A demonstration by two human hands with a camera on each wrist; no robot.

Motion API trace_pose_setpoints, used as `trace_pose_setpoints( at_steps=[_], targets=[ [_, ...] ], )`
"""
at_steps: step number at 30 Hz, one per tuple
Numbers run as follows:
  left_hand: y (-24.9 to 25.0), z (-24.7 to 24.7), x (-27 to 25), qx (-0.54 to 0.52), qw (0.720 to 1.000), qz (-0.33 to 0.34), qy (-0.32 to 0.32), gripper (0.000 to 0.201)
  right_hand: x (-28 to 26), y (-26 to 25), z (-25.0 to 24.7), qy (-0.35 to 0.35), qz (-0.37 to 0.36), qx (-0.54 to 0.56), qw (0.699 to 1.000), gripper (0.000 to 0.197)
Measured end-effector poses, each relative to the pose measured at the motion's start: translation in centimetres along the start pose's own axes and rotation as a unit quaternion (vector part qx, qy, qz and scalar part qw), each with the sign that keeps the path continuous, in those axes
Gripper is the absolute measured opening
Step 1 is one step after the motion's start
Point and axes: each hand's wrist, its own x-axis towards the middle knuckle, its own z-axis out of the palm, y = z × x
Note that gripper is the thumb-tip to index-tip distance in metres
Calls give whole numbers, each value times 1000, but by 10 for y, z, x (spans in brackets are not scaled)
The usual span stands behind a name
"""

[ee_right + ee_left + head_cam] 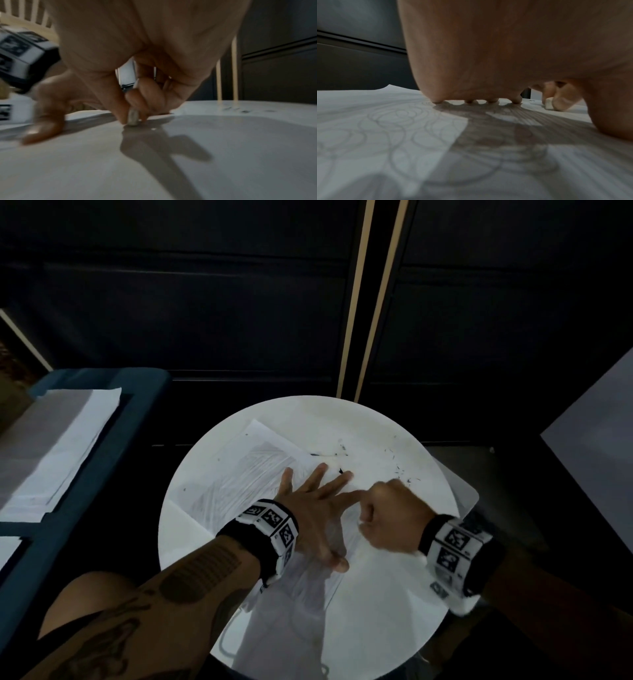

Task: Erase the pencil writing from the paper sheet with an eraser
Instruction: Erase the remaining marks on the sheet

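Right hand: fingers curled, thumb and fingertips pinching a small pale eraser with its lower end pressed on the paper sheet. The low pinch, close to the rubbing end, probably serves to keep the eraser stiff under pressure. In the head view the eraser is hidden under the knuckles; it shows only in the wrist views, blurred.

Left hand: flat, fingers spread and straight, palm down on the sheet just beside the right hand, its fingertips touching the paper. Judged purpose: pin the sheet so it neither slides nor wrinkles during rubbing.

Sheet: lies skewed on the round white table, far corner toward the wall. Grey pencil writing, loops and strokes, covers the part left of the left hand; the area at the eraser looks pale, so erasing seems partly done, with much left.

Outward: dark crumbs scattered on the table beyond the hands. More paper sheets lie on a blue seat at left.

Unclear: the sheet's near edge is lost in shadow and under the forearm; what the writing says cannot be read.
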Motion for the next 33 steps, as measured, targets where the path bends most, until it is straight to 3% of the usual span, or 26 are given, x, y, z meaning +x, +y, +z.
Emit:
trace_pose_setpoints(
  at_steps=[4,8,13,18,20,23,25,29,33],
  targets=[
    [0,0,0,3,1000,2,5,133,14,9,-16,78,45,-9,996,18],
    [-1,4,3,4,1000,3,17,133,-1,-9,0,10,-11,-26,1000,13],
    [0,1,1,8,1000,4,8,132,15,12,-15,62,48,-30,996,18],
    [-2,-7,2,24,1000,13,9,130,2,5,-5,58,-4,12,998,21],
    [-4,-9,4,25,999,21,27,127,2,15,-23,131,5,40,991,22],
    [-6,-10,6,15,997,31,63,122,-13,32,-60,270,-12,116,956,22],
    [-7,-13,7,15,995,39,92,117,-33,33,-82,304,-44,163,938,19],
    [-8,-23,11,15,988,50,143,104,-50,23,-91,248,-88,183,947,15],
    [-6,-25,14,36,987,41,149,93,-26,9,-37,145,-56,96,983,11]
  ],
)
